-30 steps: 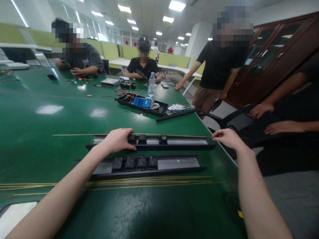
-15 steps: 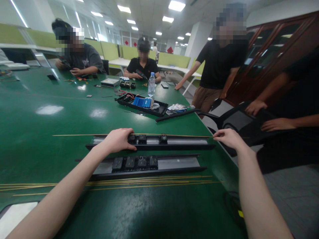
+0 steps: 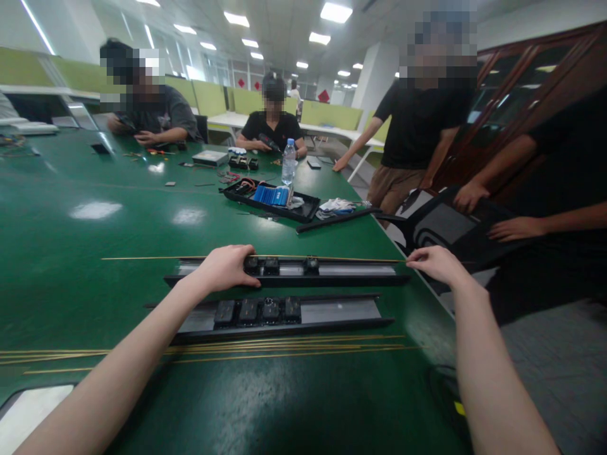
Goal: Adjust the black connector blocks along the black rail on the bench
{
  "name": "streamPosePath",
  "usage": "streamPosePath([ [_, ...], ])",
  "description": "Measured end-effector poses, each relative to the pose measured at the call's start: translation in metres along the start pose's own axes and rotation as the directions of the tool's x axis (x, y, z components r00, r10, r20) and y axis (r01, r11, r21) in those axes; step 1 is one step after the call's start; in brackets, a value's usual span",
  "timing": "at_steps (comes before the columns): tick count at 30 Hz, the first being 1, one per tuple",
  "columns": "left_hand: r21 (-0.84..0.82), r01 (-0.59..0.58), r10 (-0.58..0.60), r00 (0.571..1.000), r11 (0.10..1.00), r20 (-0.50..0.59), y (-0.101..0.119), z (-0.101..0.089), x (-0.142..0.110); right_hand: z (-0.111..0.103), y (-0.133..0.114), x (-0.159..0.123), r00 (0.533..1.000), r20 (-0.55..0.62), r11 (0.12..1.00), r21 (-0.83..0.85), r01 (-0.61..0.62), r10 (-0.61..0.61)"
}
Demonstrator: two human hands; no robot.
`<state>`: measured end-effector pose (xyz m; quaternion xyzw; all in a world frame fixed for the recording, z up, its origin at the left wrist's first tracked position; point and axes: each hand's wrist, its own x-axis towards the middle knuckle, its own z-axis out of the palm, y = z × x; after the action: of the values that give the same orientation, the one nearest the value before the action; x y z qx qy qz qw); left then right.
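My left hand is closed across the farther black-edged metal channel, thumb on its near wall and fingers over the far one. Small black blocks sit inside that channel, one of them partly under my fingers. A long thin brass-coloured rod lies along the channel's far edge. At its right end my right hand pinches the rod between thumb and fingertips. Closer to me lies a second channel with several black blocks in its left half. More brass-coloured rods lie in front of it.
Beyond the channels stand a black tray with a blue pack, a water bottle, gloves and a black strip. People sit and stand around the green table. A chair is by its right edge.
My hands, the rod and the channels are almost unmoved. At the right, the co-worker's hands and the chair have shifted slightly left.
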<state>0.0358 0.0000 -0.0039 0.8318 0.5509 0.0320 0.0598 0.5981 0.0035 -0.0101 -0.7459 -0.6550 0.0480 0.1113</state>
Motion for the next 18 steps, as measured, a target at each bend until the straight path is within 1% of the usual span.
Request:
streamPosePath([
  [11,0.022,-0.025,0.025,1.0,0.999,-0.014,0.0,-0.0003,-0.0008,0.0009,0.0044,0.0023,1.0,0.012,0.999,-0.036,-0.014,0.015],
  [18,0.025,-0.033,0.034,0.999,0.999,-0.027,-0.003,0.0028,0.0005,0.0002,0.0023,0.0013,0.998,0.013,0.996,-0.067,-0.056,0.057],
])
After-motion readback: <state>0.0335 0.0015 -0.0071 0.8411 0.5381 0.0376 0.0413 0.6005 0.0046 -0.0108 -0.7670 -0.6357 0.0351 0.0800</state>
